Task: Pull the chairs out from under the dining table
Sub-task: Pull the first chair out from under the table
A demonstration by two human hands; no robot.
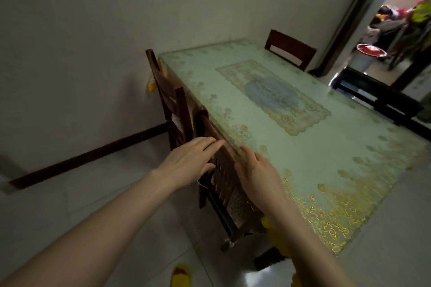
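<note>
A dining table [303, 147] with a pale green and gold patterned cover fills the middle. Along its left side a dark wooden chair [224, 179] stands tucked against the edge, its top rail running beside the cloth. My left hand [191, 161] reaches over that rail with fingers spread, fingertips at the rail. My right hand [258, 170] hovers just right of the rail over the table edge, fingers apart. Neither hand grips anything. A second wooden chair [170, 100] stands further along the same side, and a third chair [290, 50] is pushed in at the far end.
A white wall [93, 53] with a dark skirting board runs close on the left. A black chair [382, 98] stands at the table's right side. A doorway [401, 30] opens at the back right. Yellow slippers [180, 276] show on the tiled floor below.
</note>
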